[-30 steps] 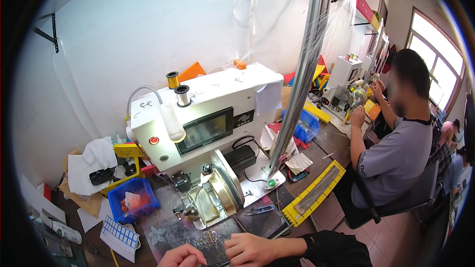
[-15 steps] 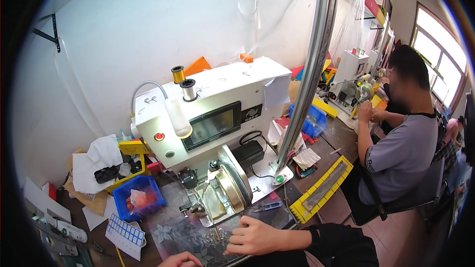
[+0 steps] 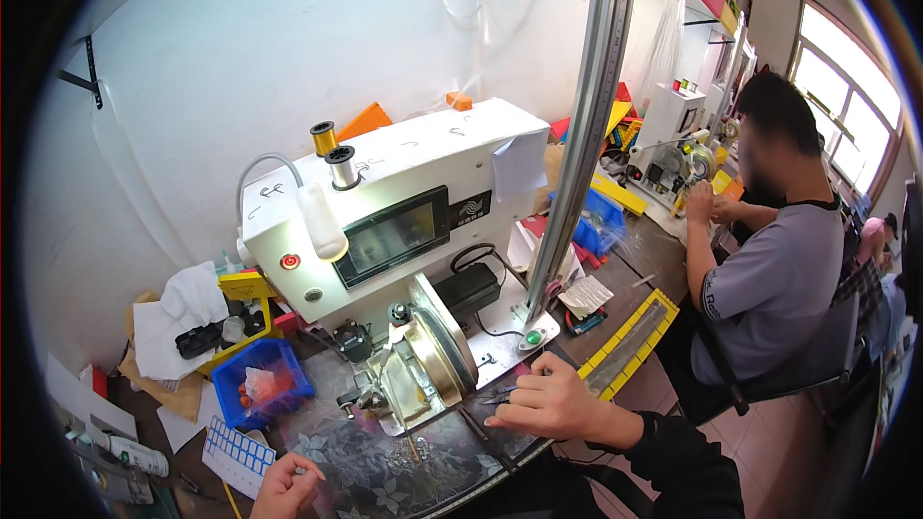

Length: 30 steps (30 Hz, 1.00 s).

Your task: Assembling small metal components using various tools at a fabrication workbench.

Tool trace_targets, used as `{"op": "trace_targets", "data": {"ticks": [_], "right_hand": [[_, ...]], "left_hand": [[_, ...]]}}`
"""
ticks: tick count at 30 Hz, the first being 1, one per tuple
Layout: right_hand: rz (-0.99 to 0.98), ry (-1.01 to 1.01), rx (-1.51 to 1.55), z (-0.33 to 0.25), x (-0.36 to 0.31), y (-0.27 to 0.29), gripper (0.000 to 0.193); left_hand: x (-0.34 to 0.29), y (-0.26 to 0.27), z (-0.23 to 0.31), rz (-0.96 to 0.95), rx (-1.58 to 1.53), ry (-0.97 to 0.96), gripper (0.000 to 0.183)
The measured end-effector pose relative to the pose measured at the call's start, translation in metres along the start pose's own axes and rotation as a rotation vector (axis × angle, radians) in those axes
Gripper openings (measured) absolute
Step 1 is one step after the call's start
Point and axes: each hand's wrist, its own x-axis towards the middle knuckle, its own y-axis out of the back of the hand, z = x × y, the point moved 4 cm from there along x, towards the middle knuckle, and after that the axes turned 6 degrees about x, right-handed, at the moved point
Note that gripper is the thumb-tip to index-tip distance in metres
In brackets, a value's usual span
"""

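Note:
My right hand [image 3: 550, 404] is closed, thumb and fingers pinched together, above the table's front edge to the right of the winding machine [image 3: 385, 240]. Whatever its fingertips hold is too small to make out. Just left of them is a slim dark tool [image 3: 478, 431], perhaps tweezers. Blue-handled snips [image 3: 498, 394] lie partly hidden behind this hand. My left hand [image 3: 286, 487] is low at the near left, its fingers bent and pressed together; anything in them is hidden. Between the hands, a small pile of shiny metal pieces [image 3: 409, 454] rests on the patterned mat [image 3: 351, 476], below the machine's round metal drum [image 3: 433, 360].
A blue bin [image 3: 306, 386] with orange contents stands left of the machine, a blue-and-white label sheet [image 3: 231, 450] before it. A metal post [image 3: 588, 115] rises at the right. Beyond my right hand lies a yellow-edged tray [image 3: 630, 346]. A co-worker [image 3: 769, 250] sits at the right.
My right hand has moved right and slightly up, away from the metal pieces. My left hand has come left and further into view. The whole view has shifted slightly.

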Motion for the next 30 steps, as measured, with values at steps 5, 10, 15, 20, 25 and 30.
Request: {"op": "trace_targets", "data": {"ticks": [5,10,15,20,25,30], "right_hand": [[0.017,-0.062,0.035,0.006,-0.018,0.012,0.025],[-0.381,-0.579,-0.020,0.044,-0.092,0.053,0.018],[-0.974,-1.001,-0.181,0.036,-0.148,0.090,0.022],[-0.620,-0.621,-0.105,0.015,-0.074,0.074,0.028],[-0.214,-0.304,0.475,-0.015,0.009,0.017,0.047],[-0.124,-0.314,0.945,-0.045,0.053,-0.019,0.063]], "left_hand": [[0.015,0.026,-0.013,0.387,0.186,-0.174,0.011],[0.020,0.078,-0.059,0.625,0.277,-0.270,0.011],[0.028,0.050,-0.039,0.601,0.320,-0.257,0.011],[0.046,-0.023,0.008,0.335,0.367,-0.305,0.011],[0.050,-0.094,0.075,0.098,0.731,-0.510,0.004],[0.049,-0.118,0.092,0.129,0.818,-0.682,0.007]]}}
